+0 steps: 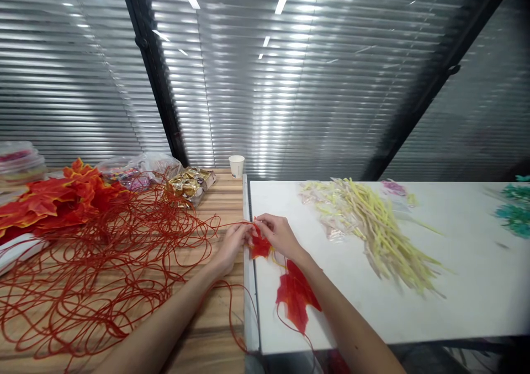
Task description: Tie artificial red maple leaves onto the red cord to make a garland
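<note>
My left hand pinches a thin red cord above the seam between the two tables. Close beside it, my right hand has its fingers closed on a small red fabric maple leaf, which hangs below the fingertips. The exact spot where cord and leaf meet is hidden by the fingers. A larger red maple leaf lies on the white table under my right forearm, with cord running along it. From my left hand the cord leads back into a big loose tangle of red cord.
Red-orange maple leaves are piled at the left, near plastic tubs. Gold-wrapped packets and a paper cup stand at the back of the wooden table. Yellow stems lie on the white table.
</note>
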The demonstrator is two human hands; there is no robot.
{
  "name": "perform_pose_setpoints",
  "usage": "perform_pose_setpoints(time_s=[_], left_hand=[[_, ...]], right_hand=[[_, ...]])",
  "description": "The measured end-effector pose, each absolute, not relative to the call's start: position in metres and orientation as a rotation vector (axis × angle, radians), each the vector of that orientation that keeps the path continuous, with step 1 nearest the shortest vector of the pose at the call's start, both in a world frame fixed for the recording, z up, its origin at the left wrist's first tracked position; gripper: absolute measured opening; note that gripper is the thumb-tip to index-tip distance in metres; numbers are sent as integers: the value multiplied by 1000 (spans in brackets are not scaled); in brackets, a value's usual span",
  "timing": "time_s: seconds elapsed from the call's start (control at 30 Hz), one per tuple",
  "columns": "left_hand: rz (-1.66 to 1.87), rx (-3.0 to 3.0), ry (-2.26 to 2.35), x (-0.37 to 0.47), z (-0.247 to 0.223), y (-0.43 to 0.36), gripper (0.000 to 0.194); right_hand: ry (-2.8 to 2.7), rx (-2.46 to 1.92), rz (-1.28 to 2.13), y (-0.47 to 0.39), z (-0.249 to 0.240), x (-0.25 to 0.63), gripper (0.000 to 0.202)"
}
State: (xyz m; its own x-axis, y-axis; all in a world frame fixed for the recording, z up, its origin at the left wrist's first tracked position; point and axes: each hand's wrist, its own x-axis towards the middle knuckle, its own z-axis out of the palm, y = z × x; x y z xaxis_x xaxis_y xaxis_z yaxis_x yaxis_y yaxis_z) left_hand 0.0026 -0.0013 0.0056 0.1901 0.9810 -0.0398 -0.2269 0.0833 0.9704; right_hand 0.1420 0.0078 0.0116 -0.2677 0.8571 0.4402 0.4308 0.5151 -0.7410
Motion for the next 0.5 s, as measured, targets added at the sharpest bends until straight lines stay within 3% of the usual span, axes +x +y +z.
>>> perform_pose_setpoints(time_s=[0.5], left_hand=[[1134,1077,890,2,4,0,24]], right_hand=[[-1961,-1054,588,6,14,141,23]])
